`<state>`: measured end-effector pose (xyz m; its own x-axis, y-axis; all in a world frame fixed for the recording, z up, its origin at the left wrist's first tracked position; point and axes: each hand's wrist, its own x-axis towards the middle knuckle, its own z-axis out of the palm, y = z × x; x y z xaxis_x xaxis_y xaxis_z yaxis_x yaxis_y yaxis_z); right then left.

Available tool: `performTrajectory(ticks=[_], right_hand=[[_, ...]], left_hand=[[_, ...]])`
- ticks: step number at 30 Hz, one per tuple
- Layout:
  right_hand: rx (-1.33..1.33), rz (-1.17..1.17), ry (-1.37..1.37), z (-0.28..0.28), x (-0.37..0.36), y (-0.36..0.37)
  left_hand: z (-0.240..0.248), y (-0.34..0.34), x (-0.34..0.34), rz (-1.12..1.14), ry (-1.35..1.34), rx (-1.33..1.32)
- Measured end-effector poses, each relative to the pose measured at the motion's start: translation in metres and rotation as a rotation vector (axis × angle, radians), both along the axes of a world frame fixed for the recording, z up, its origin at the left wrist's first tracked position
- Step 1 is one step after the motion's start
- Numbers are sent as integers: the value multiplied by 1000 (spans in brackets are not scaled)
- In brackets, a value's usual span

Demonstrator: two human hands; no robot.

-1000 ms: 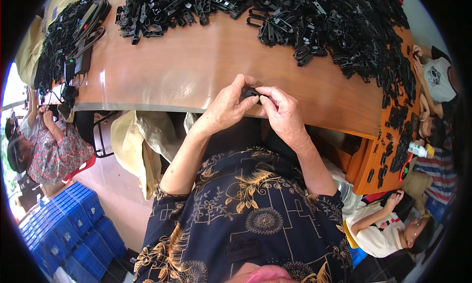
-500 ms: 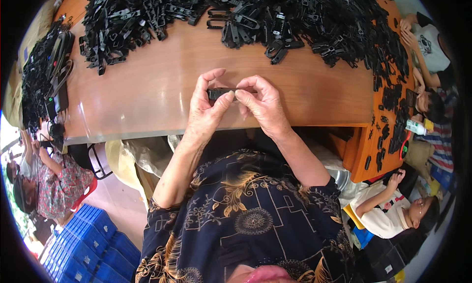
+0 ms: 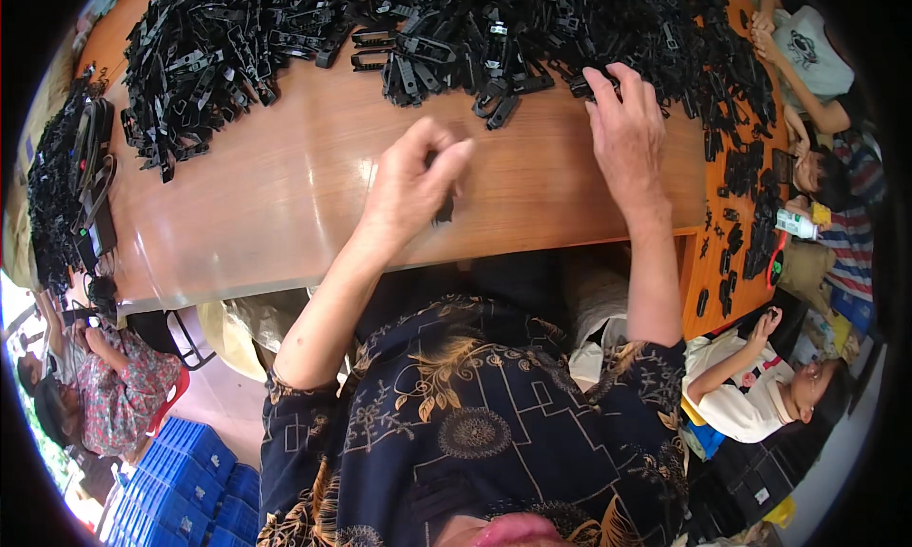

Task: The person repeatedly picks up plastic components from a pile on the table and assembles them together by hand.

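Note:
My left hand (image 3: 415, 184) is over the near part of the table, its fingers curled in and slightly blurred. A small black plastic piece (image 3: 444, 211) sticks out below the curled fingers; most of it is hidden by the hand. Farther to the right, my right hand (image 3: 629, 134) reaches to the near edge of a big pile of black plastic clip-like parts (image 3: 427, 48). Its thumb and forefinger are apart beside the parts, and I see nothing held between them.
The brown wooden table (image 3: 275, 195) has a clear sheet on its left part. Dark parts and straps (image 3: 90, 167) lie at far left. Blue crates (image 3: 176, 480) stand on the floor at lower left. People sit around both sides; a white bottle (image 3: 796, 224) stands at right.
Both hands were together on one black part; now they are apart. The right hand has moved up and right to the pile, while the left has stayed near the middle with fingers curled.

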<state>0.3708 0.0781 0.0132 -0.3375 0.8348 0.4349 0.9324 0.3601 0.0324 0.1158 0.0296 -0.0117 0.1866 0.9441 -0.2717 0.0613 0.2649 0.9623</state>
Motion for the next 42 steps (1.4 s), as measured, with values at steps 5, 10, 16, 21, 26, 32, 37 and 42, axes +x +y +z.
performTrajectory(ticks=[5, 10, 16, 21, 26, 32, 37, 42], right_hand=[[-70, 92, -121, -12, 20, 13], [-150, 138, 32, -11, 20, 6], [-413, 45, 529, -12, 24, -3], [-292, 39, 708, -16, 14, -1], [-222, 66, 643, -12, 12, -10], [-126, 143, 155, -11, -9, -16], [-192, 161, 98, -16, -4, -2], [-150, 244, 155, -7, -10, 8]], left_hand=[[16, 33, 41, -167, 835, 598], [4, 38, 47, -191, 976, 634], [3, 18, 17, -78, 871, 536], [7, -7, -31, 16, 879, 477], [11, -27, -66, 22, 943, 407], [6, -32, -71, 15, 972, 404], [7, -32, -67, 13, 924, 397], [14, -37, -69, 21, 877, 369]])
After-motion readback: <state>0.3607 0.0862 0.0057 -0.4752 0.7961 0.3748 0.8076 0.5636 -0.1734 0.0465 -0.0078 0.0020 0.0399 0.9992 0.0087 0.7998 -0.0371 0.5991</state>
